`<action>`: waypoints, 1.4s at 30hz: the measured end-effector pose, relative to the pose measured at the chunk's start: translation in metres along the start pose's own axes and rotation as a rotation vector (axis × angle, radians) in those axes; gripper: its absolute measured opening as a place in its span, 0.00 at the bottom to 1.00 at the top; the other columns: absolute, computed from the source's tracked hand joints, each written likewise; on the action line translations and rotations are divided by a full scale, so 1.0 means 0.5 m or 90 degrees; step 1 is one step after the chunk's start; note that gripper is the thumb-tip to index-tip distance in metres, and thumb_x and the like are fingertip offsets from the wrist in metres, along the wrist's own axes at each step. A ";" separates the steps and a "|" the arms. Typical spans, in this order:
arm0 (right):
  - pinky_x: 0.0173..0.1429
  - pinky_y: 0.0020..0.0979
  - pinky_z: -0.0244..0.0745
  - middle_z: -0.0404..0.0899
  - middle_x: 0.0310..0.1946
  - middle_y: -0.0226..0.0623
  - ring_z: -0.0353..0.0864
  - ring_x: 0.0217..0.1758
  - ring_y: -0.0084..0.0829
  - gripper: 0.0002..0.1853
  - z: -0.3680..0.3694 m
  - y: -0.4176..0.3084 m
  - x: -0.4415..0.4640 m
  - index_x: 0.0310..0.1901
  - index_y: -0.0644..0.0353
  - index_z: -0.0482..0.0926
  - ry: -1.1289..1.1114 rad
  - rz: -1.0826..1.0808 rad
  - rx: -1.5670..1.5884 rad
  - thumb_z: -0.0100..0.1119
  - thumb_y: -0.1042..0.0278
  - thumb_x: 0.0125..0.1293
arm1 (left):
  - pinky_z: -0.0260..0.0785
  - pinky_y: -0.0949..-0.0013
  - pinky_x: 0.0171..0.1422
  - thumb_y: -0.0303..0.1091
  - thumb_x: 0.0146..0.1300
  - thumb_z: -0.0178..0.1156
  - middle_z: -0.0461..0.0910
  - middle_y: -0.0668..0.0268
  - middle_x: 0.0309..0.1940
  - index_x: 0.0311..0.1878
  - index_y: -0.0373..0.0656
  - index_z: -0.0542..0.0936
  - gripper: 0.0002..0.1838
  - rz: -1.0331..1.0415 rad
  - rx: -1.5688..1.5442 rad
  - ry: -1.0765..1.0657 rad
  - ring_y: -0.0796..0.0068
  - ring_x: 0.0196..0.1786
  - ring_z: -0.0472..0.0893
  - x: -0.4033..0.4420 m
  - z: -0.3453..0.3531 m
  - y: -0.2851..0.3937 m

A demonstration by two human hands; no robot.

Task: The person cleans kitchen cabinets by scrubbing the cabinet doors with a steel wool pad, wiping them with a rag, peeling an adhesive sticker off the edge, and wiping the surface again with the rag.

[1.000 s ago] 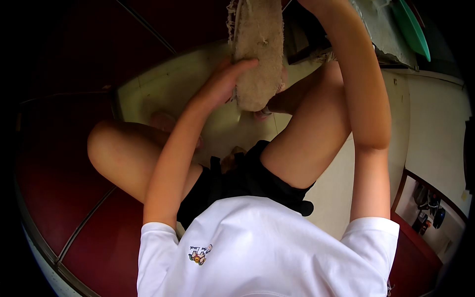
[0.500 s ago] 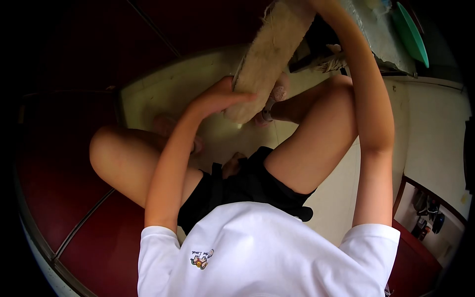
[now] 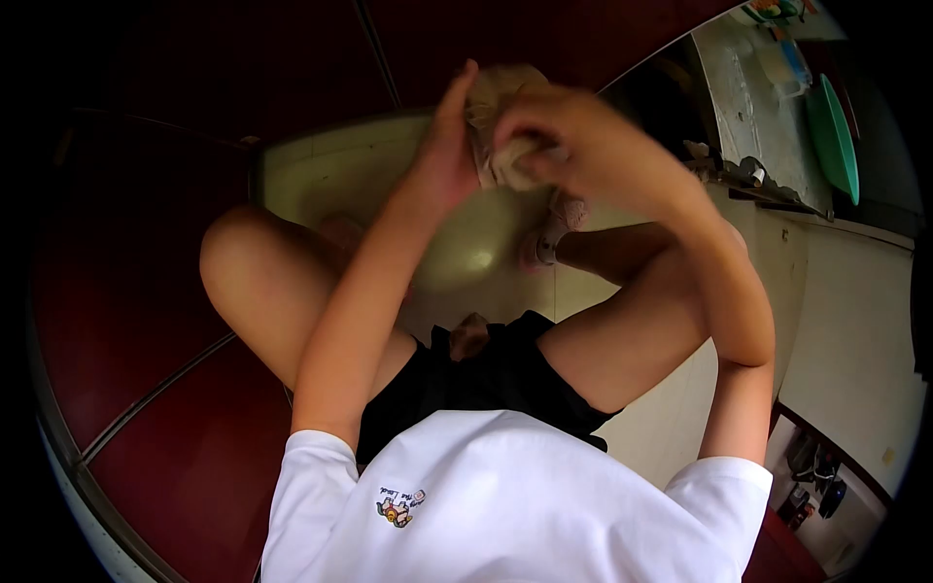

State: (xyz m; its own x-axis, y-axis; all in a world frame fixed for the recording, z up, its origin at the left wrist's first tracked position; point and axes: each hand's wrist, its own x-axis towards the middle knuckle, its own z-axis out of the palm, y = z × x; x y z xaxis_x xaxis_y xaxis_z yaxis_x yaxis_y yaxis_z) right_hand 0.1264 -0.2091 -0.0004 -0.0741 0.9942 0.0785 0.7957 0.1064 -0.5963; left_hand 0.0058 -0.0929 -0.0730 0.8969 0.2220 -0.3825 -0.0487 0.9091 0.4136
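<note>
A beige, rough-textured cloth (image 3: 507, 87) is bunched between my two hands above the floor, in front of my knees. My left hand (image 3: 449, 151) supports its left side, a finger or thumb pointing up along the edge; most of the fingers are hidden behind it. From the right, my right hand (image 3: 559, 136) curls its fingers around the near part of the cloth, blurred by motion. A rounded end of the cloth bulges out below the right fingers.
Dark red cabinet panels (image 3: 175, 321) stand ahead and to the left. At the right, a grey counter (image 3: 743, 117) carries a green basin (image 3: 836, 136) and a clear container (image 3: 782, 68). My bent knees flank the pale tiled floor (image 3: 466, 257). A low shelf (image 3: 816, 486) holds small dark items.
The cloth was stretched out long and flat between my hands; now it is folded up compactly. My right hand has come down and left, close to my left hand, which has risen.
</note>
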 end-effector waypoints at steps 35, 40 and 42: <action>0.45 0.31 0.78 0.77 0.46 0.37 0.80 0.44 0.29 0.22 -0.168 0.163 -0.020 0.53 0.62 0.69 1.152 0.077 0.364 0.66 0.61 0.63 | 0.70 0.70 0.56 0.21 0.65 0.48 0.81 0.63 0.47 0.49 0.39 0.79 0.13 0.365 0.644 0.109 0.75 0.50 0.78 -0.098 0.043 0.091; 0.30 0.24 0.72 0.77 0.38 0.35 0.77 0.32 0.22 0.15 -0.096 0.186 0.181 0.48 0.62 0.71 1.151 0.122 0.307 0.63 0.68 0.63 | 0.70 0.71 0.56 0.18 0.63 0.49 0.81 0.65 0.43 0.47 0.38 0.78 0.13 0.346 0.710 0.117 0.75 0.48 0.78 -0.133 0.037 0.100; 0.39 0.27 0.72 0.75 0.39 0.36 0.75 0.36 0.25 0.19 -0.055 0.129 0.269 0.52 0.63 0.68 1.173 0.067 0.272 0.63 0.70 0.63 | 0.70 0.71 0.55 0.17 0.63 0.49 0.81 0.66 0.42 0.47 0.38 0.78 0.13 0.363 0.721 0.127 0.76 0.47 0.78 -0.134 0.014 0.104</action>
State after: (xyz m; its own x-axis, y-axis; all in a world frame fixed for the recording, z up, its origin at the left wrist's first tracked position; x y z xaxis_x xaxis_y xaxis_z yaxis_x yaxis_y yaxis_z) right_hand 0.1845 -0.0691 -0.0063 0.8354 -0.2289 0.4997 0.5496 0.3389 -0.7636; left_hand -0.0538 -0.0629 -0.0202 0.7869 0.6171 0.0039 0.0851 -0.1147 0.9897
